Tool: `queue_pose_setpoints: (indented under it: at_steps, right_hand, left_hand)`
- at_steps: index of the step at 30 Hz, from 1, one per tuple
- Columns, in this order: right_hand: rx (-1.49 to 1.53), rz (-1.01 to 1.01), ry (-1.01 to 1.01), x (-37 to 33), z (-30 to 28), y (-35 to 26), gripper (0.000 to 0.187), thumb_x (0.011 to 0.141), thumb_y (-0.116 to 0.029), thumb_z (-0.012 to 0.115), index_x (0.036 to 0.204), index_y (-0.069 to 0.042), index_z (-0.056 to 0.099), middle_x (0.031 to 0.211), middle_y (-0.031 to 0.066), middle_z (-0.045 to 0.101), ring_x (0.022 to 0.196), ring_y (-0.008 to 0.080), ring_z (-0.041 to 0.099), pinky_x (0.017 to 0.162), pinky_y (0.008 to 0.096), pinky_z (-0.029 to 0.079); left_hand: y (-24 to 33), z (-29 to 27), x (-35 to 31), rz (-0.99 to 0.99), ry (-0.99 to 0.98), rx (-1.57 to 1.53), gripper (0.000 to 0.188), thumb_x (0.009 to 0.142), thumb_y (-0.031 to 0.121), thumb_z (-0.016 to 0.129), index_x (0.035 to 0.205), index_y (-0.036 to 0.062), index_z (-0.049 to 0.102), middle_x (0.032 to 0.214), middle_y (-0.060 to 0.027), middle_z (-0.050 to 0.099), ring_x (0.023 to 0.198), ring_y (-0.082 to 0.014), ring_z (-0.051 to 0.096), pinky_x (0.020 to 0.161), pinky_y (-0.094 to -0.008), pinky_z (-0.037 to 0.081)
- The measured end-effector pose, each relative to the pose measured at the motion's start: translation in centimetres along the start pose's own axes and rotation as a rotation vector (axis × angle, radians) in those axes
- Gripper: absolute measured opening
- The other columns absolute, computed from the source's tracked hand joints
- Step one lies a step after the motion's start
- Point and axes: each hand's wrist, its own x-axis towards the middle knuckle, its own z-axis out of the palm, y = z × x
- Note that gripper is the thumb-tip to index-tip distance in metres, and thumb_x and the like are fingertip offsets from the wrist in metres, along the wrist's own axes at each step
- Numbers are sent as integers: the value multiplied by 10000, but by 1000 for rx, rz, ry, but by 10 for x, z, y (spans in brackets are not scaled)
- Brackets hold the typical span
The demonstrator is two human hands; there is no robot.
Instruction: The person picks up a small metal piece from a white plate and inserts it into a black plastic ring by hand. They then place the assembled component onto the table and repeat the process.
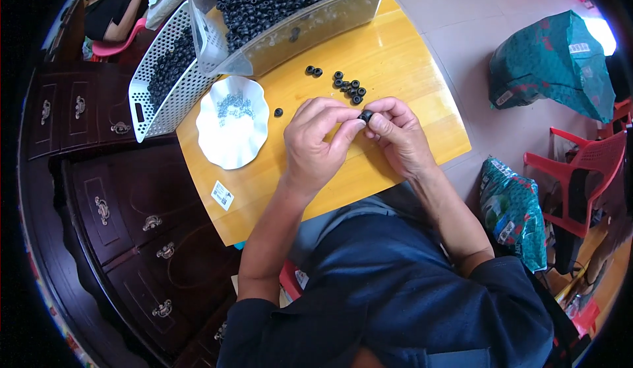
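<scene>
Over the yellow wooden table [310,200], my left hand [316,137] and my right hand [400,134] meet at the fingertips. Both pinch one small black ring-shaped part [366,115] between thumbs and forefingers. Just beyond my hands lies a loose cluster of black ring parts [355,84], several of them with round holes. A pair of the same rings [314,71] sits a little to the left, and a single ring [278,112] rests left of my left hand. To its left, a white wavy-edged dish [217,145] holds a heap of tiny clear or bluish pieces.
A clear plastic bin [316,35] full of black rings stands at the table's far side. Beside it leans a white perforated basket [173,114] with more rings. Dark drawers [119,216] flank the left. Green bags [550,68] and a red chair [577,170] stand right. Another person sits far left.
</scene>
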Motion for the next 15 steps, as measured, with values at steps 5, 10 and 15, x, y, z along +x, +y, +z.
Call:
queue_pose_setpoints:
  at_steps: [5, 10, 15]
  right_hand:
    - [-50, 2, -7, -3, 1, -2, 196, 917, -105, 709, 1095, -48, 649, 938, 38, 685, 779, 95, 623, 739, 232, 525]
    - [-30, 47, -107, -7, 5, -9, 155, 923, -74, 688, 1073, -59, 651, 965, 33, 688, 825, 97, 629, 772, 247, 517]
    - [-77, 82, -148, -5, 15, -17, 338, 871, -223, 784, 1039, -101, 518, 875, 9, 642, 775, 93, 606, 692, 214, 483]
  left_hand:
    - [-1, -2, -2, -107, -62, -136, 178, 725, -14, 791, 865, 26, 688, 810, -77, 661, 782, -217, 654, 679, -312, 514]
    - [4, -14, -4, -333, -196, -439, 291, 757, -33, 775, 1029, 16, 686, 871, -43, 639, 821, -128, 625, 727, -254, 507]
    - [0, -23, 1, -392, -376, -573, 390, 783, -47, 745, 1164, 15, 691, 924, -32, 609, 848, -111, 592, 776, -236, 490]
